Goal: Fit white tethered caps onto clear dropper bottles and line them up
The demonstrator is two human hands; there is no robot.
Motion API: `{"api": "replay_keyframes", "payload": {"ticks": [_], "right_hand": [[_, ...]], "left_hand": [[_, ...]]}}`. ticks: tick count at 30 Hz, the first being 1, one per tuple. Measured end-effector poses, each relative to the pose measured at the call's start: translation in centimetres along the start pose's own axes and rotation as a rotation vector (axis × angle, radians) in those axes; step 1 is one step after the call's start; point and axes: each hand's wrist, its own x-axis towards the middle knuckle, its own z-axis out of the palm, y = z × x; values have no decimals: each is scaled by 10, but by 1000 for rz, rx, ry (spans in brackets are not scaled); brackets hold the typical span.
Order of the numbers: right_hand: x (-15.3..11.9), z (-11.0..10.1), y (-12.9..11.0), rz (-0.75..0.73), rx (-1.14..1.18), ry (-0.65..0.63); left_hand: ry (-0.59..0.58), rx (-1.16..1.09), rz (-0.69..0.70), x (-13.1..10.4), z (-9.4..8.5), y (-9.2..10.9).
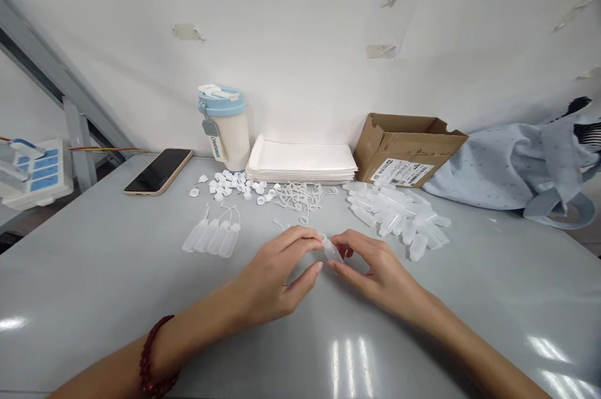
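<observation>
A small translucent plastic bottle (332, 251) lies tilted between my two hands, just above or on the table. My right hand (378, 264) has it between thumb and bent fingers. The fingertips of my left hand (282, 270) touch the bottle's white top, while its thumb stays apart from the fingers. A bit of white cord (278, 222) sticks out behind the left hand; where it leads is hidden. To the left, several bottles with caps and cord loops (212, 237) lie side by side. Loose bottles (399, 214) are heaped to the right.
White caps (228, 183) and a pile of cord loops (299, 196) lie before a stack of white envelopes (303, 161). Behind stand a tumbler (230, 133) and a cardboard box (406, 148). A phone (158, 171) is at left, patterned cloth (498, 161) and a tape roll (561, 211) at right.
</observation>
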Motion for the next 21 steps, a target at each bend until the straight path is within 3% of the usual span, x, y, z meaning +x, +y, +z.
{"api": "replay_keyframes", "payload": {"ticks": [10,17,21], "right_hand": [[-4,12,0,-16,57,70],[-5,14,-2,-135,-6,138],[-5,15,-3,-126,14,151]], "left_hand": [[-62,66,74,-3,-4,-1],[-16,103,125,-4,-4,0],[10,145,186,-4,-4,0]]}}
